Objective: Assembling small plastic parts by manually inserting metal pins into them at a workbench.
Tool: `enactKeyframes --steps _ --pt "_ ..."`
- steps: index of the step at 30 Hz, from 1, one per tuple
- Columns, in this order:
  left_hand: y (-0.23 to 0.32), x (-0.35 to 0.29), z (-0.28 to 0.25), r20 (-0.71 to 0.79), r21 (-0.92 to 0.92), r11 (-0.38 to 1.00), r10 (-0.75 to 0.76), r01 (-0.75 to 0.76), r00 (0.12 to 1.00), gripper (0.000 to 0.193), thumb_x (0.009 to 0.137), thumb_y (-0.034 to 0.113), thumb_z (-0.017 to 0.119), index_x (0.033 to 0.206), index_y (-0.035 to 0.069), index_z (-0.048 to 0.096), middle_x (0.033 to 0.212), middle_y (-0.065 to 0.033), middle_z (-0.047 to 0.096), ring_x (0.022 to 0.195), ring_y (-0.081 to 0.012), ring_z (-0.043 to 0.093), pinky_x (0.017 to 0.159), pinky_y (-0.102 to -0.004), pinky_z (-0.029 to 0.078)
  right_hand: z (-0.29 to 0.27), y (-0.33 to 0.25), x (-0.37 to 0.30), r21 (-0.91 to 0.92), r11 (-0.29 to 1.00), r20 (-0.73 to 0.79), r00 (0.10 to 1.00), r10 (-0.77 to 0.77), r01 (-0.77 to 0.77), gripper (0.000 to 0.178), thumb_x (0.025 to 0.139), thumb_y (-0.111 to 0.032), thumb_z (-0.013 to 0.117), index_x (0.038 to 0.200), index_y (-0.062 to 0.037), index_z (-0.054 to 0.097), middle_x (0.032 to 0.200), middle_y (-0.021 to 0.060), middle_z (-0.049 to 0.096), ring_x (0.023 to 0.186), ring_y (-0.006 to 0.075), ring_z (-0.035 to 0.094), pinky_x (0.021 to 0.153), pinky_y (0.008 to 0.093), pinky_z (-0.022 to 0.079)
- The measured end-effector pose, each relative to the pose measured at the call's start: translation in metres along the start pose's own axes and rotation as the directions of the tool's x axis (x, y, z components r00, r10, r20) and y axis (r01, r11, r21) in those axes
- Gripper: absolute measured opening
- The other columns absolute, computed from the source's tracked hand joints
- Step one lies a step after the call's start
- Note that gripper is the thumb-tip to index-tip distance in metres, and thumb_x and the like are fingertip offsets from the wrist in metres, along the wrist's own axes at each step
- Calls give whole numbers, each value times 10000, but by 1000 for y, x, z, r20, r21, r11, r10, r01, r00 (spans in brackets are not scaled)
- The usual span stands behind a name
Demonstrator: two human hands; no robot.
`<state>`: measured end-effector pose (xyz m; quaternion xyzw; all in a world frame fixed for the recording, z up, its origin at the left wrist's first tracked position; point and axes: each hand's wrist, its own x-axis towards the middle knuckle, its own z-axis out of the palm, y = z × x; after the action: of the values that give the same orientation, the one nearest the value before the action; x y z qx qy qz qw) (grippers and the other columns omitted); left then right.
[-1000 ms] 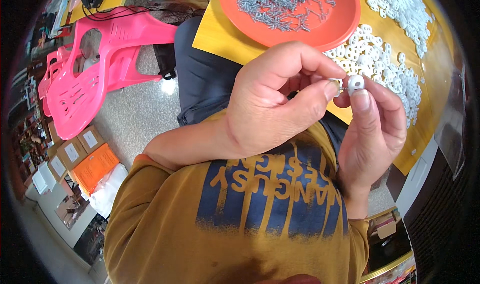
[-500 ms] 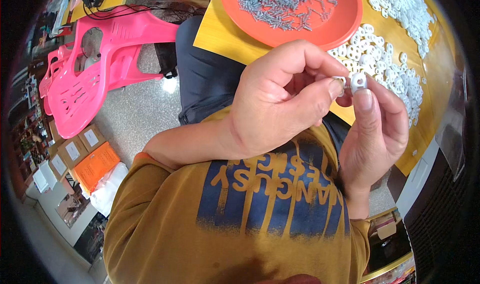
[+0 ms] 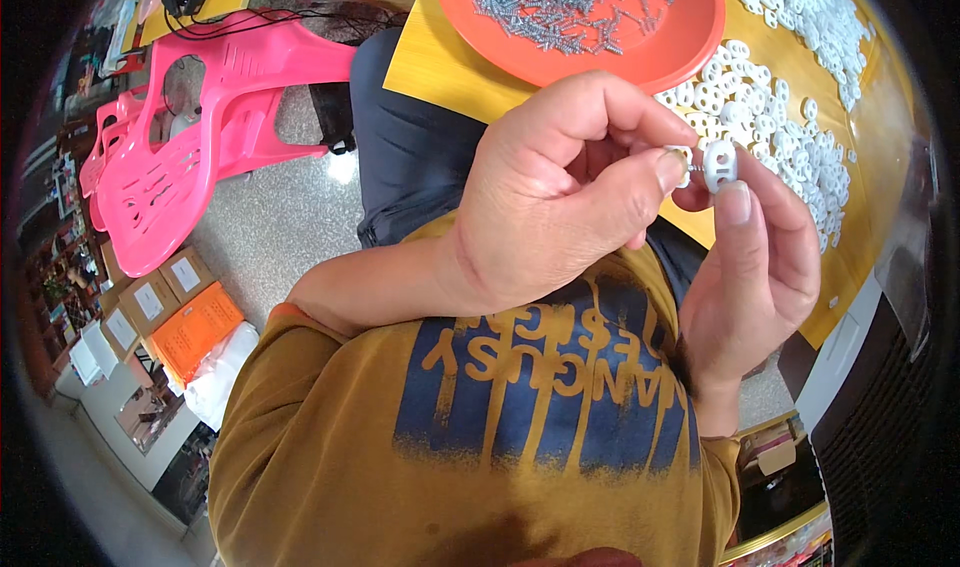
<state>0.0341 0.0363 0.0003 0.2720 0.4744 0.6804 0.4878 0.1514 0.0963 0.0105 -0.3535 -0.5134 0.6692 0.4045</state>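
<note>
In front of my chest, my left hand [image 3: 560,192] pinches a small white piece [image 3: 684,165] between thumb and fingers, which cover most of it. A thin grey screw [image 3: 699,168] spans the short gap to a white plastic two-hole piece [image 3: 719,165]. My right hand [image 3: 752,277] holds that two-hole piece upright between thumb and fingers. Whether the screw sits inside either piece is hidden. Beyond my hands, many similar white two-hole pieces [image 3: 735,112] lie loose on the yellow table [image 3: 430,62].
A red-orange basin [image 3: 690,37] full of grey screws [image 3: 560,12] stands at the table's near left part. Another heap of white pieces [image 3: 810,27] lies farther back. Pink plastic chairs [image 3: 160,192] and cardboard boxes [image 3: 147,302] are on the left.
The white two-hole piece in my right hand has turned so both holes show, and the gap to my left fingers is slightly wider, with more of the screw visible.
</note>
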Motion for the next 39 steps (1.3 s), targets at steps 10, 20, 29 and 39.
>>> enactKeyframes --steps 10,20,29,39 --pt "-3 -4 -2 68 -48 998 30 -27 997 150 840 17 468 986 -16 460 837 -92 563 557 -62 510 523 -174 438 3 -1 -5 -49 998 1 999 -42 42 160 797 13 527 946 63 552 871 137 600 753 166 567 695 287 472" --pt "-3 -6 -9 155 -80 996 -37 50 987 215 852 22 455 1060 -30 430 905 -120 551 667 -121 571 612 -220 489 -2 0 0 -28 999 68 997 -21 23 161 806 -13 513 947 55 550 901 124 589 814 151 549 759 271 431" --pt "-2 -3 -7 181 -166 973 -131 161 975 287 850 40 484 1126 -25 440 807 -47 545 671 -91 575 603 -181 461 -10 3 3 -106 989 181 980 -86 107 182 805 7 504 977 59 533 954 118 559 867 150 531 803 269 409" --pt "1 -4 -4 198 -230 953 -151 195 968 304 853 33 473 1149 -21 430 831 -68 555 690 -109 584 631 -200 486 -21 1 12 -170 958 359 920 -156 229 325 718 16 608 1032 44 526 1044 128 520 966 181 489 855 292 379"
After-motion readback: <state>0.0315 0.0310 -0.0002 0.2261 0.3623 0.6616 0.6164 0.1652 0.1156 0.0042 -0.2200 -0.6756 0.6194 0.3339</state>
